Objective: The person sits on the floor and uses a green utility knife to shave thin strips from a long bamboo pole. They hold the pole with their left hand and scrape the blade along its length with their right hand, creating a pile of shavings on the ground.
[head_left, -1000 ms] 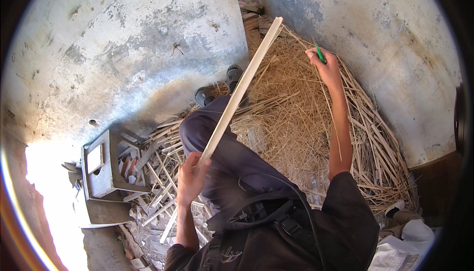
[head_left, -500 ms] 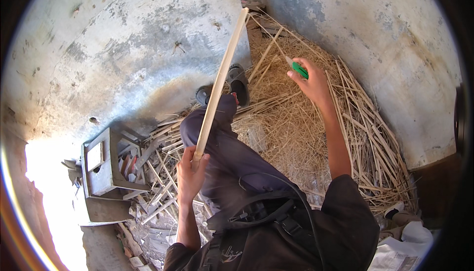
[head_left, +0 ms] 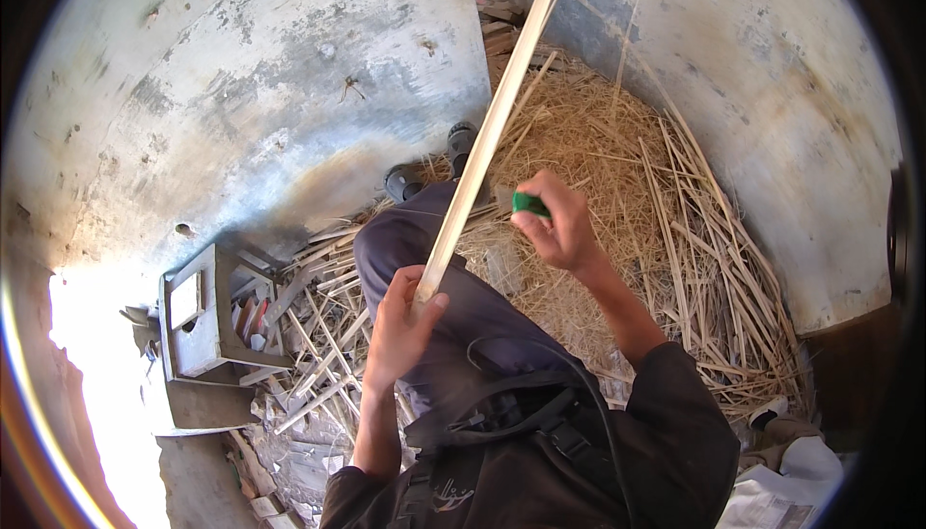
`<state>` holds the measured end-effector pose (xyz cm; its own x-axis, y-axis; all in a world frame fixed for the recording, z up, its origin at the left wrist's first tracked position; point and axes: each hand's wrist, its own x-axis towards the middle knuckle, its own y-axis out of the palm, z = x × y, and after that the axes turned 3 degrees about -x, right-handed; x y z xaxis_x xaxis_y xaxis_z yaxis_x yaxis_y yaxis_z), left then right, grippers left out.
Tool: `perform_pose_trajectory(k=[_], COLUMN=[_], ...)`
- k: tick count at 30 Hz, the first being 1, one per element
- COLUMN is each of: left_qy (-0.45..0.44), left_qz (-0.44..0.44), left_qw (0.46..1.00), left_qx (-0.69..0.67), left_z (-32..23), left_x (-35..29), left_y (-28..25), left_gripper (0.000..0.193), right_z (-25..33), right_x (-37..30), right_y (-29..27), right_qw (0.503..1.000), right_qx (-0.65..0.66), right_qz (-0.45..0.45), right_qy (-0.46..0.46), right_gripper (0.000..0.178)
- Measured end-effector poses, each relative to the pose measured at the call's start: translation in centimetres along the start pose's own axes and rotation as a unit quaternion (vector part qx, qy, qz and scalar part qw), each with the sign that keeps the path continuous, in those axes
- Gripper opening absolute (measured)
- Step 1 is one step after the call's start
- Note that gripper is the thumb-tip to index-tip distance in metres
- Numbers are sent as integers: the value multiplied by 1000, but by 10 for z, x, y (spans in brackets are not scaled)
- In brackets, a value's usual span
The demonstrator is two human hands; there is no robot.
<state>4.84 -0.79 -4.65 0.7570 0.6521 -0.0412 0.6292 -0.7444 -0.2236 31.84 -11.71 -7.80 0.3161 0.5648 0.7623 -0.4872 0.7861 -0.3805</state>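
My left hand (head_left: 399,328) is closed around the lower end of a long pale strip (head_left: 490,134) that looks like split bamboo. It slants up and away to the right, above my left leg. In my right hand (head_left: 561,226) is a green-handled knife (head_left: 530,204), gripped between thumb and curled fingers. Its blade, partly blurred, points left toward the middle of the strip; whether it touches cannot be told. Thin slivers (head_left: 588,3) trail rightward from the strip's far tip.
Shavings (head_left: 569,134) cover the floor ahead, and long split sticks (head_left: 719,269) lie piled along the right wall. A wooden stool-like frame (head_left: 204,322) lies at left beside more sticks. Pale walls (head_left: 270,66) close in ahead. A white sack (head_left: 791,486) rests at lower right.
My right hand has brought the knife down and left, closer to the strip. My left hand has shifted slightly right and up, and the strip's far end has swung to the right.
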Motion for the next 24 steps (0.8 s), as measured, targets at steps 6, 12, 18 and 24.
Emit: perform_pose_trajectory(k=[6,12,18,24], left_qy=[48,66,82,74], left_qz=[13,42,66,70], left_qw=[998,994,989,991], left_qx=[-24,-77,-103,-86], left_z=[-9,-22,-25,-29], left_x=[6,8,8,6], left_y=[9,17,18,17], left_gripper=[36,54,69,75], right_z=[16,31,39,40], right_x=[-20,-30,-35,-36], right_y=[28,38,42,46], right_qw=[998,996,995,995], right_qx=[35,51,55,58], right_qz=[33,43,66,40], right_qy=[-39,-53,-44,-68], right_gripper=[31,31,32,32])
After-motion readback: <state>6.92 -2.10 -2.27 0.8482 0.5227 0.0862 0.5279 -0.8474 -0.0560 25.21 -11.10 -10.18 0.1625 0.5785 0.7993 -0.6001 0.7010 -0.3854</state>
